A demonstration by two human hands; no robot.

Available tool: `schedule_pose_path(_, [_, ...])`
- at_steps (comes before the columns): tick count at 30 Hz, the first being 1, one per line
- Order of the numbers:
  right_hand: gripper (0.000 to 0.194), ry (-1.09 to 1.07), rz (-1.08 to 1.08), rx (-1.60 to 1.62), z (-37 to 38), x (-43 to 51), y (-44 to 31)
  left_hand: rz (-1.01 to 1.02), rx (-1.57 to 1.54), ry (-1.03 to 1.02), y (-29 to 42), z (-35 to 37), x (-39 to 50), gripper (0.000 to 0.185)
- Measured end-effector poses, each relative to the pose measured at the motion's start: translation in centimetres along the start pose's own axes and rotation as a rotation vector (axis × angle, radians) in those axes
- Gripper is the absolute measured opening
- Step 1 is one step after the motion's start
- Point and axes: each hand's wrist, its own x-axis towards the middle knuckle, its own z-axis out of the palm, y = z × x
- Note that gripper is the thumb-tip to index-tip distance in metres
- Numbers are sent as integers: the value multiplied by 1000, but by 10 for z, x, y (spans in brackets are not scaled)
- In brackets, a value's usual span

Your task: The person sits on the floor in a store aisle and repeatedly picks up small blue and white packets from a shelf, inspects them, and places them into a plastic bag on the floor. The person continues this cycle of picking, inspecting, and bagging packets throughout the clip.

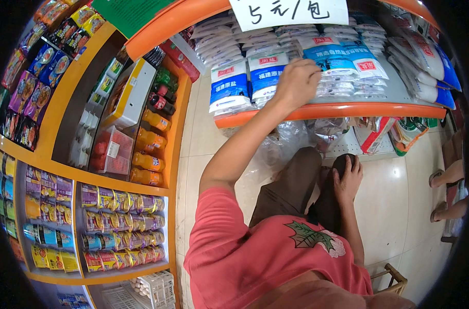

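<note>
My left hand [299,82] reaches over the front of a shelf with its fingers curled, between blue-and-white bags of salt [267,79] and stacked teal-and-white salt bags [327,54]. Whether its fingertips grip a bag is hidden by the hand itself. Another blue-and-white salt bag [230,87] lies on the pile to the left. My right hand [347,179] rests on my right knee, fingers spread and holding nothing.
An orange shelf edge [373,111] runs below the bags, and a handwritten card [290,13] hangs above. Clear plastic bags [283,141] lie underneath. Shelves with cup noodles [122,220] and orange drink bottles [147,160] stand left. At right are another person's feet [437,210].
</note>
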Motion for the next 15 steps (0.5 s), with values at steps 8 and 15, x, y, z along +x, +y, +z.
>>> schedule_pose_path(8, [55, 25, -18, -45, -1, -3, 2, -805, -273, 176, 11, -86, -99, 21])
schedule_pose_path(15, [56, -12, -20, -25, 0, -1, -3, -948, 311, 56, -45, 9, -236, 40])
